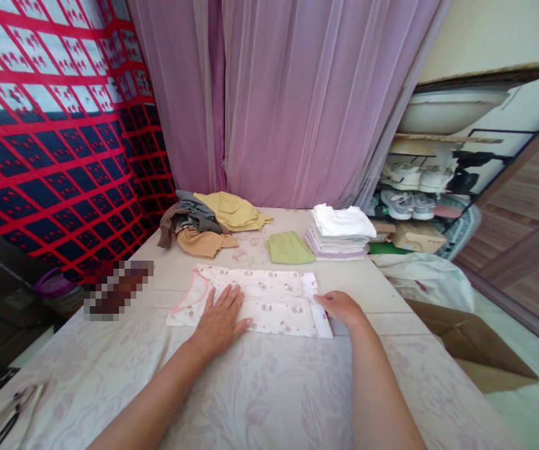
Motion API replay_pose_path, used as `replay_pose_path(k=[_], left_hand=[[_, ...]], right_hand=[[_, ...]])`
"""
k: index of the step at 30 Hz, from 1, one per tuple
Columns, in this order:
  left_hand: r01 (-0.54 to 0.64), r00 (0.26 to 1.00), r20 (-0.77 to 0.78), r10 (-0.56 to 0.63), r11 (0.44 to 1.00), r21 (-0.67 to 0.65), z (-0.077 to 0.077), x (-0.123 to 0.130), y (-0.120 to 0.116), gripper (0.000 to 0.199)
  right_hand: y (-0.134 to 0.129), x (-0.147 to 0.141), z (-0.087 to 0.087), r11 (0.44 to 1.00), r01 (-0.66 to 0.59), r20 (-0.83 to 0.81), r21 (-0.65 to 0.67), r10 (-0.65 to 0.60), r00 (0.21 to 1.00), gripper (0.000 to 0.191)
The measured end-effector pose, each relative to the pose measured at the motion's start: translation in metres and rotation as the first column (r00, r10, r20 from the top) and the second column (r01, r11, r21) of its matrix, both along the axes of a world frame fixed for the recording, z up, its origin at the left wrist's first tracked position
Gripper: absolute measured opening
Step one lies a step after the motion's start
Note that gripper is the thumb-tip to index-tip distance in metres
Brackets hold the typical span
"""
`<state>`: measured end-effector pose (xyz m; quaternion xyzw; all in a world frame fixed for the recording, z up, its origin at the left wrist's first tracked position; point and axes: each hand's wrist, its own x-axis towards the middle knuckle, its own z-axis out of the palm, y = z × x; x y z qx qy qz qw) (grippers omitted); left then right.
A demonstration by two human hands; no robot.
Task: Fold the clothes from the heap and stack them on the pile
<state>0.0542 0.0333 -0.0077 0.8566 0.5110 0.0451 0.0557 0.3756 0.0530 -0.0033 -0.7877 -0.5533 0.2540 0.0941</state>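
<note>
Head view looks down on a small white printed garment (255, 300) with pink trim, lying flat and folded lengthwise near the middle of the desk (269, 387), which is covered in a pale floral cloth. The left hand (220, 319) lies on it palm down, fingers spread and straight, gripping nothing; such a flat press would pin the fabric so it cannot slide or bunch. The right hand (339, 306) sits at the garment's right end with fingers curled around the edge, apparently pinching the fabric there, though the fingertips are hidden under the knuckles. Further back, well apart from both hands, a loose heap of unfolded clothes (208, 222) lies to the left, a single folded green piece (289, 247) in the middle, and a neat stack of folded white pieces (341, 232) to the right, finished items seemingly kept separate from the heap.
</note>
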Motion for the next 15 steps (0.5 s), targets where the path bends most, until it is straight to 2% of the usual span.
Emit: replay_pose_path(k=[4, 8, 11, 15], left_hand=[[0.090, 0.995, 0.049, -0.087, 0.994, -0.058, 0.004, 0.047, -0.004, 0.072], [0.118, 0.991, 0.079, -0.111, 0.988, -0.097, -0.002, 0.082, 0.001, 0.080], [0.112, 0.991, 0.080, -0.104, 0.989, -0.100, -0.009, 0.092, 0.006, 0.082], [0.116, 0.991, 0.084, -0.109, 0.989, -0.090, -0.011, 0.092, 0.006, 0.080]], right_hand=[[-0.002, -0.003, -0.002, 0.999, 0.016, -0.197, -0.032, -0.023, 0.980, 0.036], [-0.003, -0.010, -0.006, 0.993, 0.082, -0.399, -0.081, -0.108, 0.910, 0.017], [-0.004, -0.014, -0.006, 0.992, 0.083, -0.465, -0.090, -0.116, 0.878, 0.013], [-0.005, -0.019, 0.000, 0.995, 0.072, -0.590, -0.070, -0.100, 0.802, 0.017]])
